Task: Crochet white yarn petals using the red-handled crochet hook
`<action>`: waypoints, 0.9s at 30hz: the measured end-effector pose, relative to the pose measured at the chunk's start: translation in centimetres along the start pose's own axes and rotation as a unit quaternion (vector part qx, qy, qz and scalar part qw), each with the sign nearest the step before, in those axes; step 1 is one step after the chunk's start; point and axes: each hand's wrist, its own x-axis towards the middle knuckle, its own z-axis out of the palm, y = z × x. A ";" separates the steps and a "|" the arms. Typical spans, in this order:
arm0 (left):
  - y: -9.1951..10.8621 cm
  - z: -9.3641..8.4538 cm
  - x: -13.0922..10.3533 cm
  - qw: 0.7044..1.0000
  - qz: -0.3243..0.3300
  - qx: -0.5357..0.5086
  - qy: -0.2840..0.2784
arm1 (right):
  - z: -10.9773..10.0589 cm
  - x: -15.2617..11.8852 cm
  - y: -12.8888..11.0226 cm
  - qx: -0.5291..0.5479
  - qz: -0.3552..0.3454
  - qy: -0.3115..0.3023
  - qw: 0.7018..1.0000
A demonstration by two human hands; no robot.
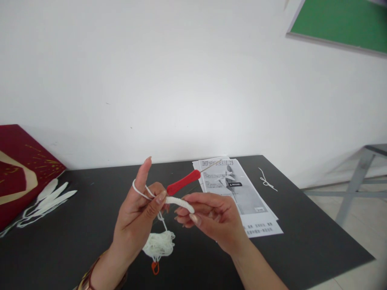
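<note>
My left hand [139, 217] pinches one end of a narrow white crocheted strip [180, 203] between thumb and fingers. White yarn loops round its raised index finger. My right hand [216, 219] closes its thumb and fingers on the strip's other end. Just above the strip, a red-handled crochet hook [184, 182] slants up to the right, its metal shaft over the papers. The handle's lower end meets my left fingers; whether they grip it, I cannot tell. Below, yarn runs down to a white yarn bundle [159, 243] with an orange stitch marker [155, 267] at its lower edge.
Printed pattern sheets [260, 229] lie on the black table [290, 249] behind my right hand. Several white crocheted petals [56, 197] rest at the left, beside a dark red board [18, 169]. A knotted yarn scrap [267, 183] lies right of the sheets. A white wall rises behind.
</note>
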 end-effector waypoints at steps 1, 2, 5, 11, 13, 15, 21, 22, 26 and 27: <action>0.0 0.0 0.0 1.000 0.001 0.002 0.000 | 0.0 0.0 0.0 -0.001 0.000 0.000 1.000; 0.0 0.1 0.0 1.000 0.003 0.001 0.001 | 0.0 0.0 0.0 -0.001 0.000 -0.002 1.000; 0.1 0.1 -0.1 1.000 0.007 -0.009 0.003 | 0.1 -0.1 -0.1 0.012 -0.011 -0.015 1.000; -0.1 0.1 -0.1 1.000 0.002 -0.005 0.004 | 0.2 0.0 -0.3 0.042 -0.022 -0.030 0.998; -0.1 0.1 -0.1 1.000 0.003 -0.008 0.003 | 0.2 0.0 -0.3 0.045 -0.024 -0.032 0.998; -0.1 0.1 -0.1 1.000 0.006 -0.007 0.002 | 0.2 0.0 -0.2 0.044 -0.024 -0.034 0.998; -0.2 0.0 -0.2 1.000 0.006 -0.008 -0.001 | 0.3 -0.1 -0.2 0.051 -0.026 -0.030 0.998; -0.2 0.0 -0.2 1.000 0.008 -0.007 -0.002 | 0.3 -0.1 -0.2 0.054 -0.027 -0.029 0.998; -0.2 0.0 -0.2 1.000 0.011 -0.004 -0.002 | 0.3 -0.1 -0.3 0.057 -0.025 -0.030 0.998; -0.2 0.0 -0.2 1.000 0.010 -0.003 0.001 | 0.3 -0.1 -0.4 0.056 -0.023 -0.031 0.998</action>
